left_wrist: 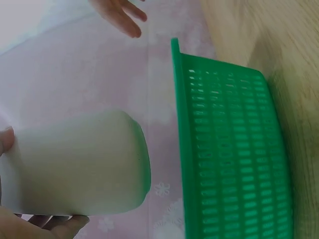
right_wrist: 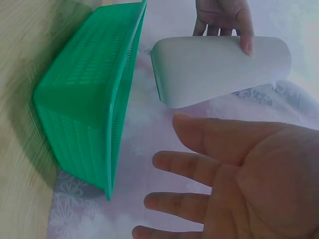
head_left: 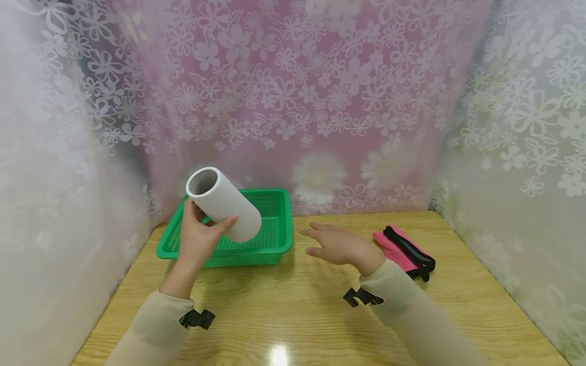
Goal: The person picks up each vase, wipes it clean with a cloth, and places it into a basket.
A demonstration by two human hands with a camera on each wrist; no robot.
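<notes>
My left hand (head_left: 198, 236) grips a white hollow cylinder (head_left: 231, 208), thumb on the near side and the other fingers behind it. It tilts over the green basket (head_left: 286, 223), its open end facing up and left. In the left wrist view the cylinder's lower end (left_wrist: 134, 164) is apart from the basket's rim. Right of the basket, my right hand (head_left: 341, 244) hovers over the table with its fingers spread, holding nothing. The right wrist view shows its bare palm (right_wrist: 279, 184) near the cylinder.
On the table's right side lies a folded pink cloth item (head_left: 398, 249) with black trim, close to my right forearm. The wooden table (head_left: 274, 310) meets a flowered pink curtain (head_left: 297, 101) behind the basket. Pale curtains (head_left: 526, 178) enclose both sides.
</notes>
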